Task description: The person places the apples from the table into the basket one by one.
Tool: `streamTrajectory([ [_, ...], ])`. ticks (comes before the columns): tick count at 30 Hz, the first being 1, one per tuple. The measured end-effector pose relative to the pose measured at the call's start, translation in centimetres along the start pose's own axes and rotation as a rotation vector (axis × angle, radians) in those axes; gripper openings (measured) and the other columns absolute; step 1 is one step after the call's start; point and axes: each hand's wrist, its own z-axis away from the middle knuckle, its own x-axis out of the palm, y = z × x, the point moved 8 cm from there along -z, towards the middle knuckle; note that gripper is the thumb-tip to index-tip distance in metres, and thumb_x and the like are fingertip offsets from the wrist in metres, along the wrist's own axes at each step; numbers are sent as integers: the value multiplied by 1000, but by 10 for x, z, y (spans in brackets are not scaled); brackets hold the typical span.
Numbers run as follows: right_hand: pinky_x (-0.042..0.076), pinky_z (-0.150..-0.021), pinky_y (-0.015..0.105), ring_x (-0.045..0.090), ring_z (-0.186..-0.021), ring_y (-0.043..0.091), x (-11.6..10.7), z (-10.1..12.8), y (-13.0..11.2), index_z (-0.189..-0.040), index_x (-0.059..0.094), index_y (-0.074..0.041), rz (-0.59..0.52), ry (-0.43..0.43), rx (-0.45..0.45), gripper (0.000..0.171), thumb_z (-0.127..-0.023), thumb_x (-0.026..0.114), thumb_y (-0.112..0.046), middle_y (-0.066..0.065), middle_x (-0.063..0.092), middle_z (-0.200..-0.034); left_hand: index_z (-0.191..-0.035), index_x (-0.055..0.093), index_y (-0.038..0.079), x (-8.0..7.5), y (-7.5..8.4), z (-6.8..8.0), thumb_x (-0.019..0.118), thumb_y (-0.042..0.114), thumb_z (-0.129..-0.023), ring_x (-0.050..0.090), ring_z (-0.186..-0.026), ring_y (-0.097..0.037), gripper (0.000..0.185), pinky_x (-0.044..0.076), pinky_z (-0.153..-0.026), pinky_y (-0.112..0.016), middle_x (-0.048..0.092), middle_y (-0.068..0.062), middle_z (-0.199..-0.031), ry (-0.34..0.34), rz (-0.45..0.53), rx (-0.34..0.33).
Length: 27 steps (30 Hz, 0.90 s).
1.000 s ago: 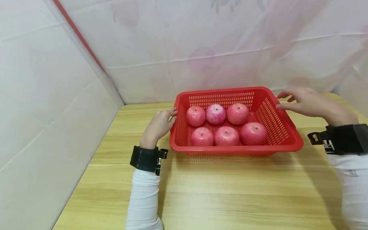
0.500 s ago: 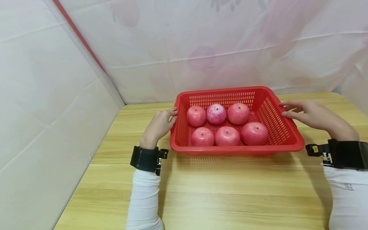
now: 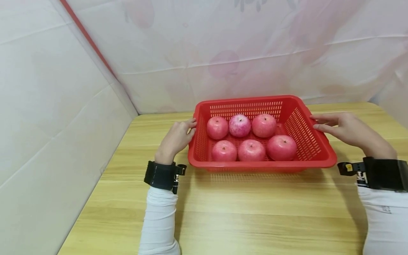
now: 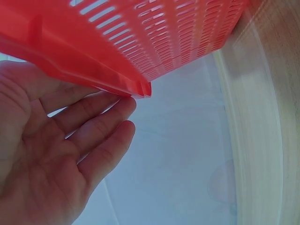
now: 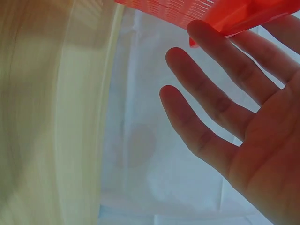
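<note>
A red plastic basket [image 3: 242, 165] with slotted walls stands on the wooden table, holding several pinkish-red apples [image 3: 282, 148] in two rows. One apple [image 3: 239, 125] in the back row is paler, with purple streaks. At the basket's left rim is my left hand [image 3: 176, 139]; in the left wrist view its fingers [image 4: 96, 131] reach out fairly straight under the rim. My right hand [image 3: 352, 130] touches the opposite rim with fingertips and thumb. In the right wrist view its fingers [image 5: 206, 96] are spread and extended, one overlapping the rim's underside.
The yellow wood-grain table [image 3: 255, 216] extends in front of the basket and to both sides. A pale printed cloth [image 3: 178, 53] hangs behind it, and a white cloth wall [image 3: 57, 124] rises at the left. Black camera straps [image 3: 162, 175] circle both wrists.
My right hand has come down and forward along the right rim, from hovering near its back part to touching it. My left hand has stayed at the left rim. The basket barely shifts.
</note>
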Motion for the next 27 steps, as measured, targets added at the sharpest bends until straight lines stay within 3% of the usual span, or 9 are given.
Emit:
streamTrajectory([
  [1, 55, -74, 42, 58, -109, 50, -1, 0, 0, -140, 55, 8, -5, 6, -4, 51, -100, 66, -22, 35, 64, -120, -135, 61, -4, 0, 0, 0, 62, 6, -101, 56, -129, -36, 36, 56, -85, -34, 53, -19, -146, 0, 2, 0],
  [4, 53, -69, 26, 68, -98, 19, -3, 1, 1, -137, 59, 7, -25, 37, -23, 48, -98, 69, -19, 32, 66, -118, -135, 62, -5, 1, 1, -1, 61, 6, -101, 55, -130, -36, 35, 55, -87, -34, 54, -19, -145, -2, 6, 5],
  [7, 51, -65, 18, 58, -85, -10, -4, 3, 0, -134, 61, 7, -44, 63, -45, 45, -96, 71, -16, 31, 67, -116, -135, 62, -5, 2, 2, 0, 61, 7, -101, 56, -129, -36, 35, 56, -87, -35, 54, -19, -145, -6, 5, 12],
  [9, 51, -65, 18, 52, -82, -18, -3, 4, -1, -133, 62, 7, -51, 69, -50, 45, -96, 71, -15, 31, 68, -116, -135, 62, -5, 2, 2, 0, 61, 7, -101, 59, -125, -36, 36, 56, -84, -35, 54, -19, -145, -6, 1, 12],
  [14, 50, -65, 16, 50, -83, -18, -4, 0, -3, -135, 60, 8, -49, 61, -62, 45, -97, 70, -14, 32, 67, -115, -135, 61, -5, 0, 0, 1, 61, 6, -101, 57, -128, -37, 35, 55, -88, -36, 54, -19, -145, 2, -10, 7],
  [18, 49, -65, 16, 52, -84, -16, -3, -2, -3, -136, 58, 10, -41, 46, -55, 46, -98, 69, -14, 33, 67, -116, -134, 62, -6, -1, 0, 1, 60, 5, -101, 53, -132, -37, 34, 51, -100, -40, 54, -20, -144, 12, -15, 20],
  [25, 50, -65, 18, 66, -90, 10, -2, 0, 0, -136, 58, 9, -34, 35, -22, 48, -98, 69, -19, 31, 67, -116, -134, 62, -5, 0, 0, 0, 60, 6, -101, 56, -129, -37, 35, 55, -88, -37, 54, -20, -144, 4, -13, 22],
  [27, 50, -66, 18, 67, -95, 20, -1, 0, 1, -137, 58, 8, -39, 35, -15, 49, -98, 69, -20, 31, 67, -117, -134, 62, -6, 1, 0, 0, 60, 5, -101, 55, -130, -37, 34, 55, -90, -38, 54, -20, -144, 5, -14, 23],
])
